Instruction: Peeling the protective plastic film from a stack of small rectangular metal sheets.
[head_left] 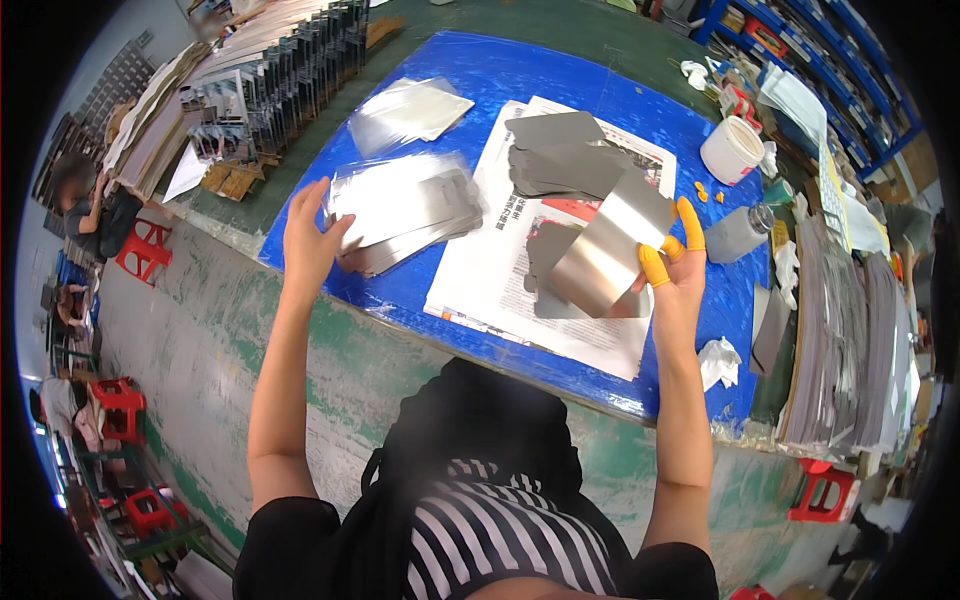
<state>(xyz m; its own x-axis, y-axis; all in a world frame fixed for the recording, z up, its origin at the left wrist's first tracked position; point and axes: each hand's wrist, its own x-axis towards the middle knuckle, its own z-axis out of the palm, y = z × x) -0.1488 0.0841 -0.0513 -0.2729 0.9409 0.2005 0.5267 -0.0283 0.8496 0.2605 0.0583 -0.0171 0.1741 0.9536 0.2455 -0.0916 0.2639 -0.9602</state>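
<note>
A: What was the right hand doing?

B: It held a shiny silver rectangular metal plate just right of the frame's centre, in a narrow grip at the plate's right edge. Yellow rubbery finger covers capped some of its fingers.

A: And the left hand?

B: That was left of centre, at the left edge of an uneven stack of bright silver rectangular plates. Its thumb and fingers were spread wide; I couldn't tell whether they gripped anything.

A: What lay around the held plate?

B: A fanned pile of dull grey flat plates lay above it in the frame, and more grey plates showed partly beneath it. White printed newspaper lay under those, on a blue-covered table.

A: Anything farther out?

B: Pale sheets with clear plastic film lay at the upper left of the table. Toward the upper right stood a round white tub, with a translucent grey bottle below it. A crumpled white tissue lay right of the right forearm.
</note>
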